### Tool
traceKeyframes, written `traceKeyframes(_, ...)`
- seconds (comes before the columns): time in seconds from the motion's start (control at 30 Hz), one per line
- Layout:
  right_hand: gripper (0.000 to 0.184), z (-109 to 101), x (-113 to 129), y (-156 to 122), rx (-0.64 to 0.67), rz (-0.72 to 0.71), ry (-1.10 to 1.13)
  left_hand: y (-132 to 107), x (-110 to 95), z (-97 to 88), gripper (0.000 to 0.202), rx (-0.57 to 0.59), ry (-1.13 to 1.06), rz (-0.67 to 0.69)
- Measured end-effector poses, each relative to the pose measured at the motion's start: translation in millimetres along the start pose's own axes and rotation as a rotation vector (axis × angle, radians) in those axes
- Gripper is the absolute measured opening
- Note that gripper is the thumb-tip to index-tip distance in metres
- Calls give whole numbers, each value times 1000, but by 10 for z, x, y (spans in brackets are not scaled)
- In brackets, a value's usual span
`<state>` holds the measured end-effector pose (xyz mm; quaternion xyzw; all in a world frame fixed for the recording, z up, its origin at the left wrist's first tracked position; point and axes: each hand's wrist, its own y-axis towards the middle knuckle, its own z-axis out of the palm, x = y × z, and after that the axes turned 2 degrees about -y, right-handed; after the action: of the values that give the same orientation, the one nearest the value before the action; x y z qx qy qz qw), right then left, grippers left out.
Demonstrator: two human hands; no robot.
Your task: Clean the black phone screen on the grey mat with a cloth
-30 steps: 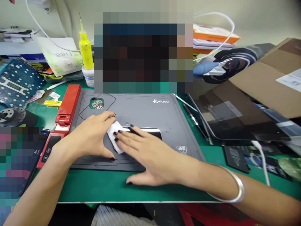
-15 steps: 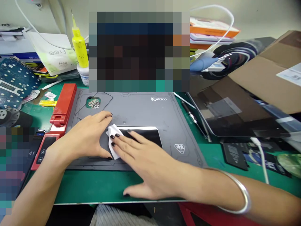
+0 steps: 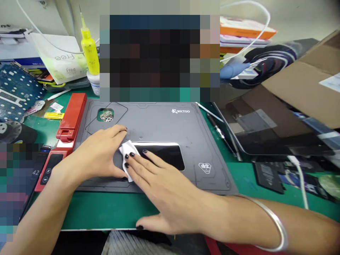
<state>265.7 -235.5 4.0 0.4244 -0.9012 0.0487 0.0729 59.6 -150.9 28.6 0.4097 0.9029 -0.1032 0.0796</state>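
A dark-screened phone (image 3: 170, 156) lies face up on a grey work mat (image 3: 159, 122). My left hand (image 3: 102, 152) curls around the phone's left end, thumb at the near edge and fingers at the far edge; the exact contact is partly hidden. Under the fingertips of my right hand (image 3: 164, 187) is a folded white wipe (image 3: 129, 146), pressed onto the left part of the screen. The right fingers lie side by side over the wipe, and the thumb stretches out near the table's front edge.
A red folding stand (image 3: 71, 117) borders the mat on the left. Behind it a yellow needle bottle (image 3: 90, 51) stands on a white jar. At right are a large dark glass panel (image 3: 255, 127), a cardboard box (image 3: 305, 78), a pen-like tool (image 3: 219, 131) and a white cable (image 3: 300, 180).
My right hand has shifted slightly left and nearer me, and the wipe's near end has moved with it. More of the phone's right end now shows. My left hand stays put.
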Motion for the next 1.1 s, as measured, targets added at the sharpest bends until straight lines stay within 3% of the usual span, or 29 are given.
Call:
traceKeyframes(0.2,93,-34,-52,55,-2,64,-16,-8,2,4,92,-10,0,-12)
traceKeyframes(0.37,94,-49,-26,11,2,-20,15,-11,-4,-1,86,-12,13,0)
traceKeyframes(0.53,95,16,33,-26,-30,114,-113,-10,16,15,96,-21,12,-1)
traceKeyframes(0.6,99,45,104,-58,-72,102,-157,-12,19,18,98,-20,22,-4)
traceKeyframes(0.7,96,62,165,-91,-91,67,-190,-7,10,16,94,-3,46,-7)
traceKeyframes(0.87,103,54,192,-127,-100,195,-312,13,-2,12,88,-17,69,6)
traceKeyframes(0.93,105,61,223,-148,-116,143,-327,14,-4,12,81,-22,71,21)
traceKeyframes(1.03,94,68,196,-134,-131,52,-308,14,-6,17,67,-25,66,39)
traceKeyframes(1.1,91,61,127,-111,-107,104,-339,19,-5,23,62,-31,55,42)
